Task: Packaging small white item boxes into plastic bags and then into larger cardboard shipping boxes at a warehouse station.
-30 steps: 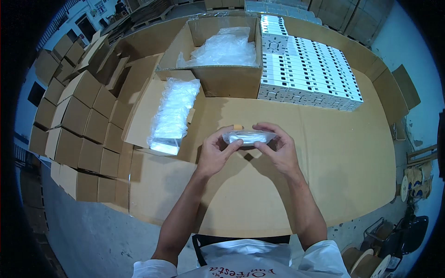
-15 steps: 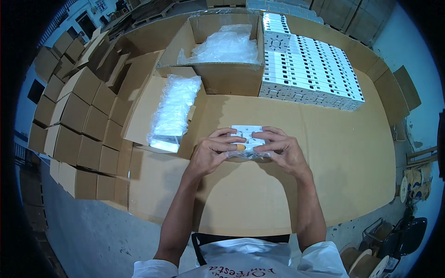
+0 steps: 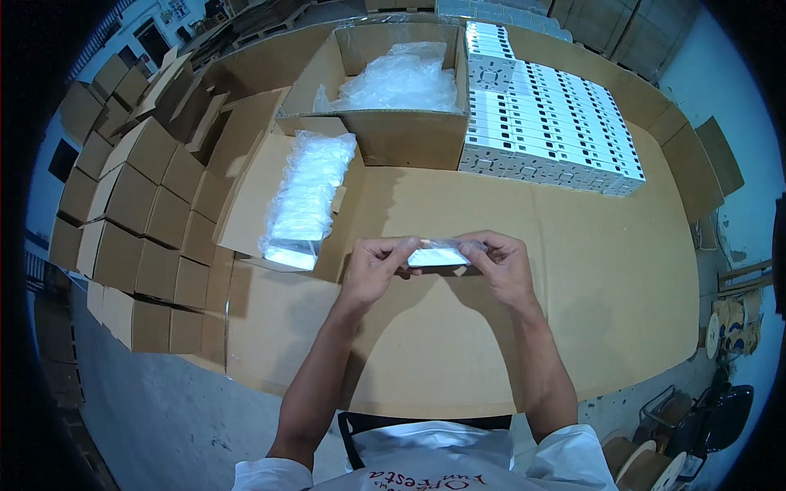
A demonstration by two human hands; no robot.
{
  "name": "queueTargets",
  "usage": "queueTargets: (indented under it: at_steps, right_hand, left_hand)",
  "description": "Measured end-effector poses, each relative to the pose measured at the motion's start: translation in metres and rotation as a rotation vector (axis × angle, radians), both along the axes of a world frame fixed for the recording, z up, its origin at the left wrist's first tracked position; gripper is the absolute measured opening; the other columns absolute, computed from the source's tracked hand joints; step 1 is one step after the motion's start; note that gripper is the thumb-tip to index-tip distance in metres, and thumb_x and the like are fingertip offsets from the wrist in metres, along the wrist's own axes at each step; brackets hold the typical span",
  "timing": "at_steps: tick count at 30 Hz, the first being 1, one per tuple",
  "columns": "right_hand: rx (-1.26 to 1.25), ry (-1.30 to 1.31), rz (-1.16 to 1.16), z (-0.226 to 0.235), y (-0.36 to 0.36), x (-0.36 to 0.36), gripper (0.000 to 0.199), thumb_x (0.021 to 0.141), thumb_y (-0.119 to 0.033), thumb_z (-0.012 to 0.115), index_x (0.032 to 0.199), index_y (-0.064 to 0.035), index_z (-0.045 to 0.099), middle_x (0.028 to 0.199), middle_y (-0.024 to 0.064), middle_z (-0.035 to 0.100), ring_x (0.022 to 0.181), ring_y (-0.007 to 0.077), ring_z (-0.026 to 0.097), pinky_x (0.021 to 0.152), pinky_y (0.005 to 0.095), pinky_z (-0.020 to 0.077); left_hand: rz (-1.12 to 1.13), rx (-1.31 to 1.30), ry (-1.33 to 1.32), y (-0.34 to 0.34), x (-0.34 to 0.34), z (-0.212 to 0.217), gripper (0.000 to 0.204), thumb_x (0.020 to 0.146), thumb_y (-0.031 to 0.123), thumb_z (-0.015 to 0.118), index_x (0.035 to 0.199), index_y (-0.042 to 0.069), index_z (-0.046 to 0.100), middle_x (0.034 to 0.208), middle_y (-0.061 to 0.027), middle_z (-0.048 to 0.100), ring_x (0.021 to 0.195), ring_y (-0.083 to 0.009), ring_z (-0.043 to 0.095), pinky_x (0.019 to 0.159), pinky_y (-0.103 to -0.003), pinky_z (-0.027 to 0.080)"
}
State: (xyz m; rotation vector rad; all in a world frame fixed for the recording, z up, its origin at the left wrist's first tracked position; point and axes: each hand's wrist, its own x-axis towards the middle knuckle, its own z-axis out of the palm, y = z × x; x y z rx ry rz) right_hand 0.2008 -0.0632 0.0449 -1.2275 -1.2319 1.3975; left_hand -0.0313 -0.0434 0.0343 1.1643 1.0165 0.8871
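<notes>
My left hand (image 3: 375, 267) and my right hand (image 3: 499, 266) hold one small flat white part in a clear plastic bag (image 3: 439, 255) between them, a little above the cardboard-covered table (image 3: 622, 295). Each hand pinches one end of the bag. Left of my left hand lies a row of the same bagged parts (image 3: 307, 196) on an open carton flap. Behind it stands an open cardboard box (image 3: 393, 139) with crumpled clear plastic inside.
Rows of small white boxes (image 3: 548, 123) are packed together at the back right of the table. Stacks of closed brown cartons (image 3: 139, 221) line the left edge. Wooden spools (image 3: 647, 462) and a chair sit on the floor at the lower right.
The part was held flat and face-up between both hands half a second ago. Now it is turned edge-on, with the hands slightly further apart at its ends.
</notes>
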Motion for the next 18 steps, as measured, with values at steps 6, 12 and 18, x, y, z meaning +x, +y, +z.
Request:
queueTargets:
  at_steps: [6,12,18]
  right_hand:
    - [0.298,0.178,-0.177,0.005,-0.001,-0.030,0.025,0.100,-0.005,0.059,0.124,-0.0009,0.066,0.105,0.0118,0.073,0.106,0.0154,0.065,0.089,0.0297,0.0517]
    - [0.512,-0.093,0.076,-0.015,0.007,-0.004,0.032,0.090,0.012,0.049,0.111,0.0009,0.070,0.112,0.0154,0.070,0.107,0.0229,0.065,0.095,0.0344,0.0498]
    - [0.438,-0.086,0.052,-0.003,0.004,-0.007,0.035,0.085,0.014,0.051,0.109,-0.0012,0.072,0.108,0.0141,0.070,0.104,0.0241,0.066,0.091,0.0346,0.0515]
  left_hand:
    - [0.039,-0.104,-0.184,0.007,0.000,-0.009,0.038,0.103,0.029,0.058,0.112,-0.007,0.069,0.091,-0.0117,0.072,0.071,-0.0152,0.067,0.066,-0.028,0.056]
    - [0.089,-0.125,-0.260,0.007,0.003,-0.005,0.043,0.102,0.032,0.060,0.108,-0.008,0.070,0.092,-0.0115,0.071,0.073,-0.0145,0.068,0.068,-0.027,0.059]
    - [0.084,-0.154,-0.247,0.005,0.001,-0.002,0.043,0.102,0.032,0.059,0.112,-0.009,0.069,0.095,-0.0134,0.072,0.079,-0.0175,0.071,0.073,-0.029,0.061]
